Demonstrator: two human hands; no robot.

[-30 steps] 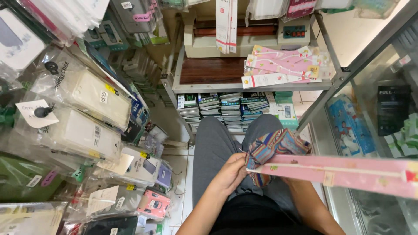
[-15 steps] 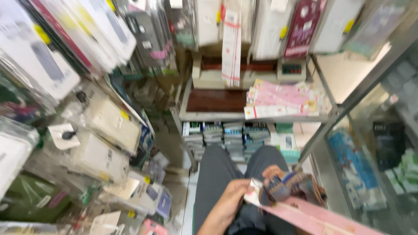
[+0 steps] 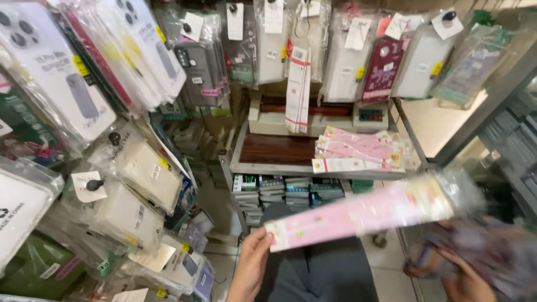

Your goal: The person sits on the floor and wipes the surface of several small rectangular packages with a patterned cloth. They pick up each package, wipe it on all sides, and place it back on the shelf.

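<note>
Looking down through the head camera, I see my left hand point(image 3: 253, 258) pinching the near end of a long pink packet point(image 3: 358, 212), a flat glossy strip sealed in clear film, which slants up and to the right across my lap toward the glass cabinet point(image 3: 492, 106). My right hand point(image 3: 467, 279), low at the right edge, is closed around a striped woven pouch point(image 3: 492, 251), soft cloth in blues and purples, much blurred, so I cannot tell how firmly. By my judgement the packet is lifted clear of the pouch and not yet set anywhere; a stack of similar pink packets point(image 3: 361, 152) lies flat on the far shelf point(image 3: 274, 151), whose top is dark wood grain. Under it stand rows of small boxes point(image 3: 285, 190). To the left and above hang crowded phone cases in crinkled plastic bags point(image 3: 134, 168), stiff and shiny. My grey trousers point(image 3: 319, 268) fill the near middle.
</note>
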